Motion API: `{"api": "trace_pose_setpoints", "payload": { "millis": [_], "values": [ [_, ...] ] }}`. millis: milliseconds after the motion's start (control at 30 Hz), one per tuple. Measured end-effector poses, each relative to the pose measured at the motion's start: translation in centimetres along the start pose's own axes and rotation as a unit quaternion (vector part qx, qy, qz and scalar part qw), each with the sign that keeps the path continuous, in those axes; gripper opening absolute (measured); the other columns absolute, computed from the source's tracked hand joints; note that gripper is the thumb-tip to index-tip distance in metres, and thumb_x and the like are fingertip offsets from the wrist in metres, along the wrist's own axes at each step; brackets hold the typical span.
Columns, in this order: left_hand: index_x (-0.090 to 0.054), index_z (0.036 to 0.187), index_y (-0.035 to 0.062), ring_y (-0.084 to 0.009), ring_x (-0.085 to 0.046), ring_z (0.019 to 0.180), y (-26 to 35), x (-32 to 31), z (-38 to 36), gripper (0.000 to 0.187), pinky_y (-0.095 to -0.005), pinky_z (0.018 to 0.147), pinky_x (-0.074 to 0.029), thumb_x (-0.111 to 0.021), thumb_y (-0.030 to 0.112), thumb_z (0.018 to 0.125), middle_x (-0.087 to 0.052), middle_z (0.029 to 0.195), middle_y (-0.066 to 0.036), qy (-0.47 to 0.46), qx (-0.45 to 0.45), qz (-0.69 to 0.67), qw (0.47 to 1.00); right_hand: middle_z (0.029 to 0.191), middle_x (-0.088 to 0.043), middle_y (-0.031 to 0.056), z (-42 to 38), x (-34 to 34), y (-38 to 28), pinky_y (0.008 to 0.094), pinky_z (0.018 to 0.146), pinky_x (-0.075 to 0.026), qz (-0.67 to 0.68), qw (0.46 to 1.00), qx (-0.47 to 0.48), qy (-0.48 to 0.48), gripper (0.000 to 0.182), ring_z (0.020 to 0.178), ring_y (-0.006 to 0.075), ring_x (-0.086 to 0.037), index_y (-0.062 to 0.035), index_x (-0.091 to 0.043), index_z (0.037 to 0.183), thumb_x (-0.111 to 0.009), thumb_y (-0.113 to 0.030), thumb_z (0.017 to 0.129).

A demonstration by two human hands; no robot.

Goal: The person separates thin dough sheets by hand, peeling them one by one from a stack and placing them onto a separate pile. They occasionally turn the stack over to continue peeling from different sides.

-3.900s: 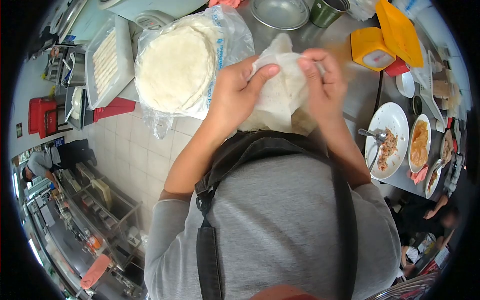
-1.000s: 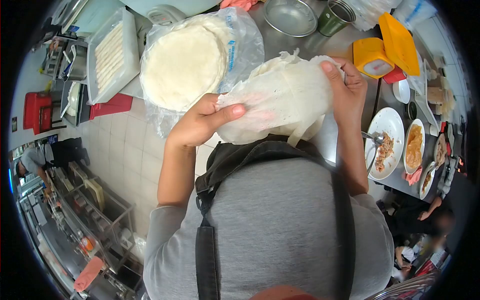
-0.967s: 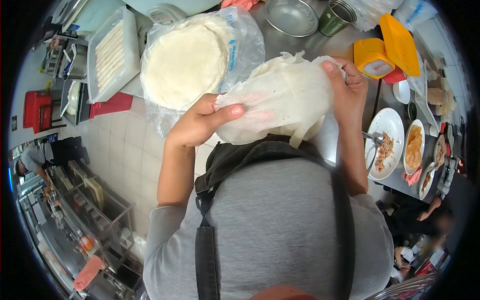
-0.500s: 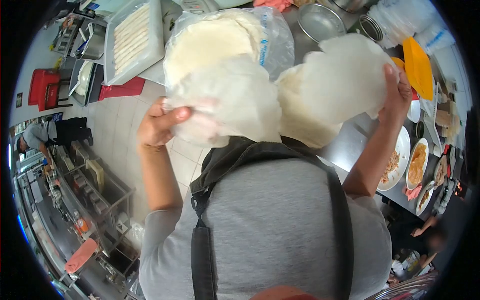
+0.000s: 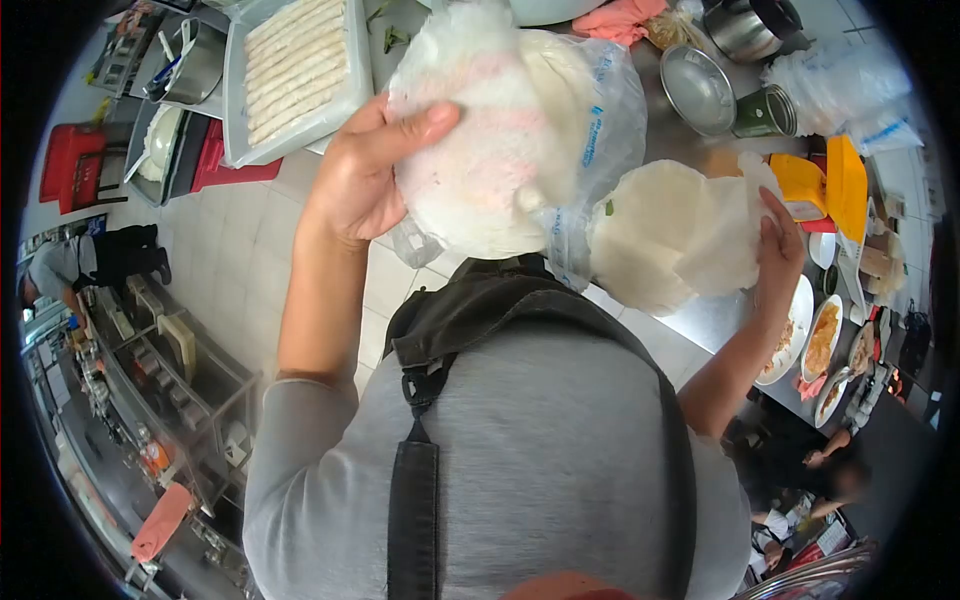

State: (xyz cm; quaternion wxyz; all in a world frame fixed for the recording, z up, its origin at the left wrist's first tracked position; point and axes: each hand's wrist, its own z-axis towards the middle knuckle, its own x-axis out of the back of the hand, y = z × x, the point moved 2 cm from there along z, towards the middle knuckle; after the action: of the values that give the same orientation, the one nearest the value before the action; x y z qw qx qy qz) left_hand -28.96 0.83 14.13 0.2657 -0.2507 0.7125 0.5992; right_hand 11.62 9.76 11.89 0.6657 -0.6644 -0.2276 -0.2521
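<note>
My left hand (image 5: 375, 165) pinches a thin, translucent white spring roll wrapper (image 5: 465, 160) at its left edge, thumb on top. Pink shows faintly through this wrapper. Under and beside it lies a stack of pale round wrappers (image 5: 555, 75) on a clear plastic bag with blue print (image 5: 615, 110). To the right, my right hand (image 5: 780, 240) is closed on the edge of another thin wrapper (image 5: 725, 235). That one partly overlaps a second pile of wrappers (image 5: 640, 235), which has a small green fleck on it.
A white tray of rolled pieces (image 5: 295, 70) stands upper left. Behind the wrappers are a metal bowl (image 5: 698, 90), an open can (image 5: 765, 112) and a pink cloth (image 5: 620, 20). Plates of food (image 5: 823, 335) line the right. Two other people are visible at a distance.
My left hand has moved up and right with its wrapper, over the stack. My right hand has come down slightly, lowering its wrapper onto the right pile. The camera view has shifted a little.
</note>
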Motion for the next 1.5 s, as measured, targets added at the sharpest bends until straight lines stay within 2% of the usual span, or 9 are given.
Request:
{"api": "trace_pose_setpoints", "payload": {
  "millis": [200, 333, 600, 767, 933, 1267, 1367, 1433, 1500],
  "values": [
    [-0.048, 0.122, -0.009, -0.0269, -0.064, 0.098, -0.2, 5.9, 3.4, 0.036, -0.0393, 0.086, -0.055, -0.054, 0.009, 0.091, -0.061, 0.113, -0.019, -0.002, 0.038, -0.014, 0.999, 0.123, -0.058, 0.0054, -2.8, -0.5, -7.2, 0.0238, 0.101, -0.03, -0.032, 0.997, 0.004, -0.065, 0.037, 0.116, 0.0125, -0.048, -0.0021, -0.055, 0.126, -0.05, 0.0, 0.089],
    [-0.049, 0.121, -0.0072, -0.0236, -0.063, 0.101, -5.0, 14.0, 5.6, 0.037, -0.0365, 0.086, -0.054, -0.057, 0.011, 0.09, -0.061, 0.113, -0.018, 0.074, 0.112, 0.046, 0.99, 0.119, -0.06, 0.0103, -3.9, -2.5, -12.9, 0.021, 0.078, -0.043, -0.066, 0.987, 0.111, -0.095, 0.039, 0.093, 0.0121, -0.056, -0.0054, -0.059, 0.122, -0.055, -0.001, 0.084],
    [-0.056, 0.115, -0.0036, -0.0162, -0.065, 0.085, -6.4, 15.2, 5.6, 0.029, -0.0294, 0.075, -0.053, -0.056, -0.001, 0.086, -0.066, 0.101, -0.01, 0.168, 0.046, 0.238, 0.955, 0.134, -0.048, 0.0205, -2.4, -8.6, -21.0, 0.0362, 0.111, -0.02, 0.274, 0.851, 0.375, -0.245, 0.052, 0.131, 0.0244, -0.038, 0.0095, -0.047, 0.129, -0.058, 0.0, 0.079],
    [-0.057, 0.114, -0.0032, -0.0131, -0.064, 0.08, -6.1, 16.0, 4.7, 0.028, -0.0265, 0.07, -0.052, -0.055, 0.0, 0.086, -0.066, 0.098, -0.009, 0.184, 0.013, 0.209, 0.96, 0.133, -0.051, 0.0073, 1.5, -13.8, -18.5, 0.0282, 0.099, -0.037, 0.173, 0.914, 0.265, -0.254, 0.055, 0.117, 0.0168, -0.049, -0.0001, -0.048, 0.132, -0.063, -0.005, 0.08],
    [-0.057, 0.113, -0.0029, -0.0101, -0.063, 0.076, -6.9, 16.9, 4.4, 0.026, -0.0236, 0.065, -0.05, -0.055, 0.0, 0.087, -0.066, 0.095, -0.007, 0.191, 0.026, 0.17, 0.966, 0.138, -0.045, 0.007, 3.8, -22.2, -8.8, 0.029, 0.104, -0.032, 0.218, 0.896, 0.127, -0.366, 0.057, 0.124, 0.0167, -0.042, -0.0092, -0.046, 0.136, -0.059, -0.003, 0.08],
    [-0.06, 0.109, -0.0008, -0.0043, -0.053, 0.059, -5.9, 17.1, 4.6, 0.024, -0.0203, 0.05, -0.038, -0.058, 0.004, 0.086, -0.062, 0.081, 0.002, 0.209, 0.113, 0.212, 0.948, 0.137, -0.044, 0.0141, 3.9, -24.4, -4.5, 0.0328, 0.108, -0.028, 0.083, 0.924, 0.184, -0.325, 0.063, 0.13, 0.026, -0.038, -0.0121, -0.045, 0.137, -0.06, -0.002, 0.076],
    [-0.057, 0.115, -0.0006, -0.0073, -0.055, 0.061, -6.4, 15.4, 3.9, 0.034, -0.0232, 0.052, -0.042, -0.062, 0.002, 0.081, -0.062, 0.079, -0.002, 0.205, 0.015, 0.293, 0.934, 0.135, -0.045, 0.0134, 3.3, -24.8, -4.6, 0.0334, 0.106, -0.029, 0.04, 0.937, 0.207, -0.277, 0.062, 0.127, 0.0272, -0.04, -0.0101, -0.046, 0.134, -0.061, -0.002, 0.075],
    [-0.054, 0.121, 0.0024, -0.0128, -0.059, 0.063, -5.7, 14.1, 3.2, 0.046, -0.0262, 0.054, -0.046, -0.062, -0.003, 0.076, -0.064, 0.089, -0.009, 0.281, -0.104, 0.542, 0.785, 0.132, -0.047, 0.0141, 2.0, -24.8, -5.4, 0.0342, 0.104, -0.032, -0.016, 0.947, 0.235, -0.218, 0.06, 0.125, 0.0293, -0.042, -0.0098, -0.049, 0.132, -0.062, -0.002, 0.074],
    [-0.051, 0.126, 0.008, -0.0216, -0.062, 0.081, -5.0, 11.7, 3.6, 0.053, -0.0324, 0.07, -0.049, -0.061, -0.003, 0.075, -0.062, 0.105, -0.012, 0.28, -0.142, 0.576, 0.755, 0.127, -0.049, 0.0151, 0.1, -24.3, -7.0, 0.0367, 0.098, -0.038, -0.22, 0.936, 0.264, -0.073, 0.054, 0.117, 0.0327, -0.046, -0.0095, -0.053, 0.125, -0.064, -0.004, 0.073]
  ]
}}
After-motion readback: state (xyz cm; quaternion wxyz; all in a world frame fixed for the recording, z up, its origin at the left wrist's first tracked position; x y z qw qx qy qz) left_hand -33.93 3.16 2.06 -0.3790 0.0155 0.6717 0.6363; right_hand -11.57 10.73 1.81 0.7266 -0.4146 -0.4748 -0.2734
